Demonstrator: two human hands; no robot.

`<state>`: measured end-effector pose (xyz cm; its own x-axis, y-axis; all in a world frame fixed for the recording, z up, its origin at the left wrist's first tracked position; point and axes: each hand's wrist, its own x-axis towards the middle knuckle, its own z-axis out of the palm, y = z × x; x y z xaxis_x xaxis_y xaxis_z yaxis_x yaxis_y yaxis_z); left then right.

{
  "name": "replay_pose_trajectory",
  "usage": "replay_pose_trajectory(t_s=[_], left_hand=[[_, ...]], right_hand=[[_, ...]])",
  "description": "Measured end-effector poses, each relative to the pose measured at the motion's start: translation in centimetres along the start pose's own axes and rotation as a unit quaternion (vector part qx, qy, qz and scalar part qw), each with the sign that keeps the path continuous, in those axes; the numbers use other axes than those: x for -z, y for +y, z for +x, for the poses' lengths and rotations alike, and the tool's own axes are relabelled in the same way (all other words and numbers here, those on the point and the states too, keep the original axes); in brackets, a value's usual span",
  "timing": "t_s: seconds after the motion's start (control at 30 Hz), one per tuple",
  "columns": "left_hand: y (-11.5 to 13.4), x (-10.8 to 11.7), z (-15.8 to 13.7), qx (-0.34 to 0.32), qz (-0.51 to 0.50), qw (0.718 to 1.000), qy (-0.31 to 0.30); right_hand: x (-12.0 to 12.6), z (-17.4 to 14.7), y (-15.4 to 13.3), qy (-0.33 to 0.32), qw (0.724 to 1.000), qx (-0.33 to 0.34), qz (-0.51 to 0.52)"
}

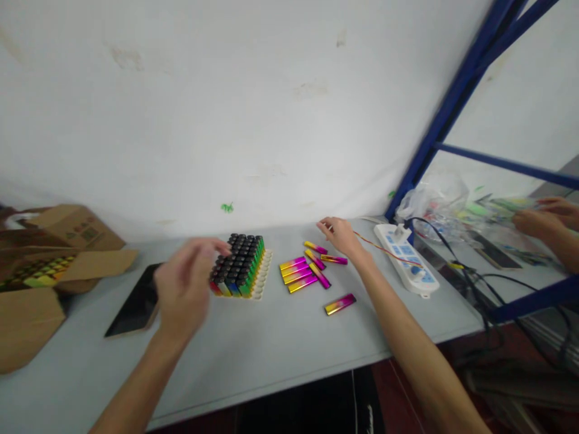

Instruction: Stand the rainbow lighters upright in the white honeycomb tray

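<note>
My left hand [183, 289], smeared by motion, hovers at the left edge of a block of upright colored sticks with black tops [242, 256]. What its fingers hold, if anything, does not show. These sticks stand in a white tray with round holes [259, 292]. At the back of the table, my right hand [339, 234] has its fingers pinched together where a thin red and yellow wire [384, 248] runs in behind it. The fingertips are small and partly hidden. Several shiny yellow-and-purple flat tubes [298, 271] lie between the hands, one apart [340, 304] nearer the front.
On the left are an opened cardboard box [81, 235] with more sticks and a dark phone-like slab [138, 301]. A white power strip [404, 259] with plugs lies on the right beside a blue metal frame [427, 157]. Beyond it, another person's hands [540, 220] are near plastic bags.
</note>
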<state>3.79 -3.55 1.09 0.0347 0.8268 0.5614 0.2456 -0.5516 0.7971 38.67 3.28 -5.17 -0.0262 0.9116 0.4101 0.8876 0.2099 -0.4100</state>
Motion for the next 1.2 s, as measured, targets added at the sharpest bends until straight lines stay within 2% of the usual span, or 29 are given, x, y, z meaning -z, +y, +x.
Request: replay_pose_trajectory(t_s=[0.03, 0.1, 0.17, 0.23, 0.37, 0.6, 0.73, 0.8, 0.83, 0.9, 0.97, 1.03, 1.07, 1.13, 1.2], left_hand=[[0.6, -1.9, -0.9, -0.062, 0.092, 0.992, -0.052], [0.1, -6.1, -1.8, -0.137, 0.183, 0.956, -0.182], [-2.1, -9.8, -1.8, -0.15, 0.248, 0.922, -0.257], [-4.8, -12.3, -1.3, -0.118, 0.313, 0.898, -0.287], [-8.1, -13.8, -0.2, -0.06, 0.335, 0.881, -0.329], [-8.2, -13.7, -0.2, -0.039, 0.29, 0.902, -0.319], [-7.3, -13.4, -1.0, -0.022, 0.172, 0.959, -0.226], [-6.6, -13.3, -1.5, 0.03, 0.049, 0.979, -0.195], [-6.3, -13.2, -1.7, 0.075, -0.024, 0.978, -0.195], [-5.7, -13.2, -1.9, 0.191, -0.18, 0.946, -0.192], [-5.2, -13.1, -1.8, 0.297, -0.308, 0.886, -0.179], [-4.9, -13.0, -1.6, 0.36, -0.378, 0.834, -0.181], [-4.8, -13.0, -1.5, 0.375, -0.395, 0.818, -0.187], [-4.7, -12.9, -1.2, 0.383, -0.408, 0.805, -0.194], [-4.7, -12.9, -1.1, 0.379, -0.406, 0.81, -0.188]], right_hand=[[-0.2, 0.1, 1.1, 0.017, 1.0, -0.008, -0.01], [-0.9, -0.1, 2.7, 0.045, 0.999, 0.001, -0.025], [-1.5, -0.7, 3.3, 0.054, 0.998, 0.022, -0.026], [-1.8, -1.4, 3.4, 0.059, 0.997, 0.035, -0.019], [-1.7, -1.9, 3.2, 0.072, 0.997, 0.025, -0.009], [-1.3, -2.0, 3.3, 0.085, 0.996, 0.013, -0.015], [-1.0, -2.2, 3.4, 0.106, 0.994, 0.012, -0.017], [-0.9, -2.3, 3.5, 0.111, 0.993, 0.013, -0.021], [-0.9, -2.3, 3.6, 0.113, 0.993, 0.014, -0.023], [-0.9, -2.5, 3.8, 0.116, 0.993, 0.015, -0.027], [-0.8, -2.6, 3.9, 0.122, 0.992, 0.014, -0.032], [-0.8, -2.7, 3.9, 0.124, 0.992, 0.013, -0.037], [-0.7, -2.8, 3.9, 0.124, 0.991, 0.014, -0.039], [-0.7, -2.8, 3.9, 0.124, 0.991, 0.014, -0.041], [-0.6, -2.8, 3.8, 0.124, 0.991, 0.013, -0.04]])
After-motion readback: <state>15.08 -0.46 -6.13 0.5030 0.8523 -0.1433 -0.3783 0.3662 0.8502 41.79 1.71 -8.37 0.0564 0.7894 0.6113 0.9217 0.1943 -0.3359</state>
